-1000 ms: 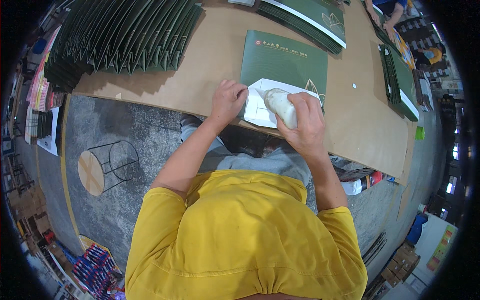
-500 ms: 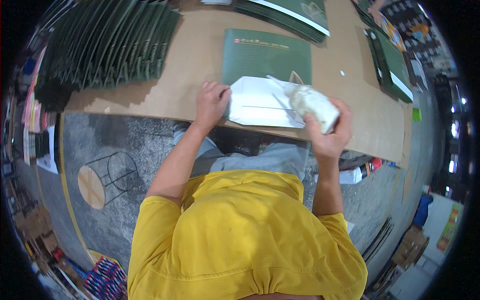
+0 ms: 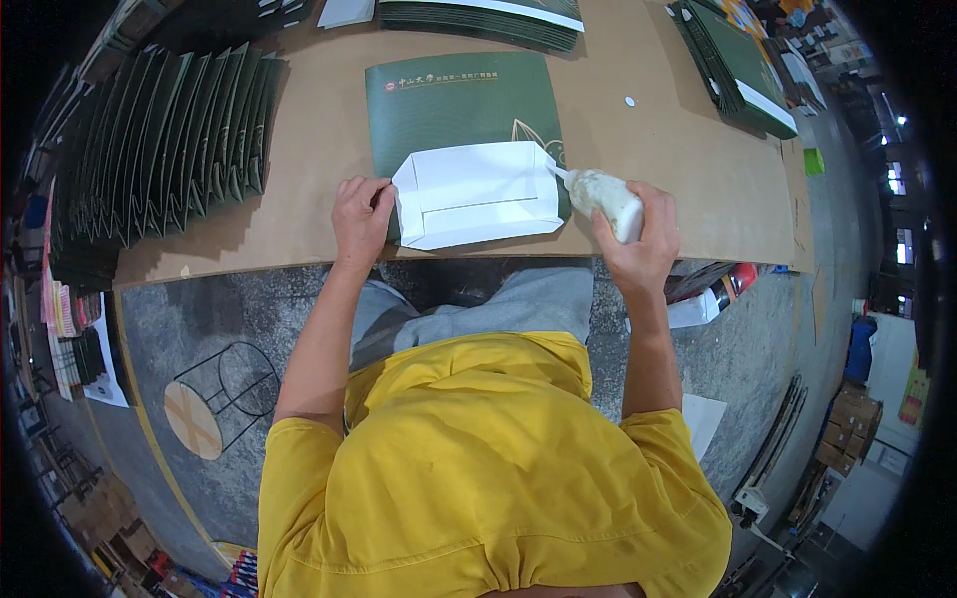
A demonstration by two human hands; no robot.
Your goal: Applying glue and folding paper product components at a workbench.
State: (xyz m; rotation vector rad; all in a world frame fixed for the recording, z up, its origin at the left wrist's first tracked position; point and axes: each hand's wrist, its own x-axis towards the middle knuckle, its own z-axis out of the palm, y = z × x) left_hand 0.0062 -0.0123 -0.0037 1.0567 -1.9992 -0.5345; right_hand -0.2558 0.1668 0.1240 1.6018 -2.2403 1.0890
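Note:
A green paper bag (image 3: 454, 100) with gold printing lies flat in front of me, its white folded bottom (image 3: 480, 187) opened out toward my body. My left hand (image 3: 361, 217) is closed at the left edge of that bottom, thumb and curled fingers pinching the paper. In my right hand (image 3: 643, 237) is a white squeeze glue bottle (image 3: 605, 199), tilted so its thin nozzle points left. The nozzle tip is at the upper right corner of the white bottom. Whether it touches the paper I cannot tell.
A fanned row of green paper bags (image 3: 164, 149) stands on the cardboard-covered table (image 3: 688, 189) at the left. More flat stacks lie at the far edge (image 3: 478, 25) and the far right (image 3: 738, 75). A stool (image 3: 194, 421) lies on its side on the floor.
My right hand has brought the glue bottle's nozzle from above the middle of the white bottom to its right corner. The left hand stays at the left edge. The whole view has shifted.

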